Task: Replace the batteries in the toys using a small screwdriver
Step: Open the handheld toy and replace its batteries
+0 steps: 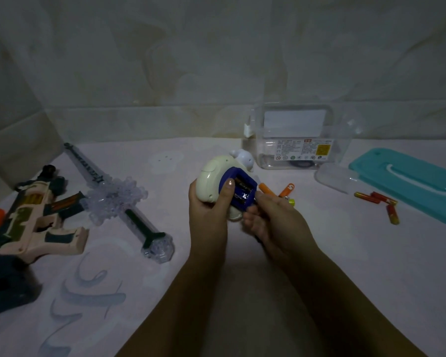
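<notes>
My left hand (208,205) grips a cream-white toy (211,177) with a small white head, thumb lying on its blue battery compartment (243,189). The compartment is uncovered and dark batteries lie inside. My right hand (273,217) pinches an orange battery (266,189) at the compartment's right edge. Another orange battery (286,190) and a yellow-tipped one (291,201) lie on the table just right of the toy. Three red-and-yellow batteries (379,202) lie farther right. No screwdriver shows clearly.
A clear plastic box (298,140) stands behind the toy, its turquoise lid (412,181) flat at the right with a small clear cover (335,176) beside it. A toy gun (34,217) and a translucent toy sword (119,199) lie on the left of the pale tablecloth.
</notes>
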Demonstrator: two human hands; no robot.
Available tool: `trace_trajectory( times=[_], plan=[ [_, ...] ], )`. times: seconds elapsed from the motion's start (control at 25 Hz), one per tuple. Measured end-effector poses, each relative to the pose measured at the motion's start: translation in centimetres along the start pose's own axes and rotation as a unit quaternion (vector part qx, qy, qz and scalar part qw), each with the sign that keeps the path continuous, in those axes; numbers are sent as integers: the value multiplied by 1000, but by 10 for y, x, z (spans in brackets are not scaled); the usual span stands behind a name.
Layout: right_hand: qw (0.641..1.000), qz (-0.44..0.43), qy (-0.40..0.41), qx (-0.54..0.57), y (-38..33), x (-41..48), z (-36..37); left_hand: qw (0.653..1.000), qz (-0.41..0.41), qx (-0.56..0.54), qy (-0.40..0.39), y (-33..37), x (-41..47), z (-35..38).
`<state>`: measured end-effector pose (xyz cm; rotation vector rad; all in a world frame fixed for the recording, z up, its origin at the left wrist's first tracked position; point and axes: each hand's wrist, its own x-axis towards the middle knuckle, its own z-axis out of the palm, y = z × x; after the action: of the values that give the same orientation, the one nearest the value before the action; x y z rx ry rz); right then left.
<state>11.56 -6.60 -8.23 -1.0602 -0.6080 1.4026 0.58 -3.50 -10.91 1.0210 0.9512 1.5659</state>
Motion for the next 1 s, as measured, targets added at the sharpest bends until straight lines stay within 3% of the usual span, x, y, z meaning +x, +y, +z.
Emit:
trace_trajectory(
  times=[0.12, 0.28, 0.4, 0.76, 1.0],
  plan=[
    [980, -89, 55, -167, 2, -6, 2, 1000, -9, -17, 0, 0, 1, -2],
    [893, -261, 85, -358, 2, -14, 8, 1000, -12, -23, 4, 1, 1, -3],
    [833, -284, 58, -472, 1, -10, 9, 1000, -7, -7, -1, 2, 1, -2],
    [845, -270, -25, -461, -1, -3, 6, 1000, -11, -2, -18, 2, 1, -3],
    [853, -284, 21, -437, 7, -2, 5, 1000, -20, -16, -11, 1, 3, -4]
  ],
)
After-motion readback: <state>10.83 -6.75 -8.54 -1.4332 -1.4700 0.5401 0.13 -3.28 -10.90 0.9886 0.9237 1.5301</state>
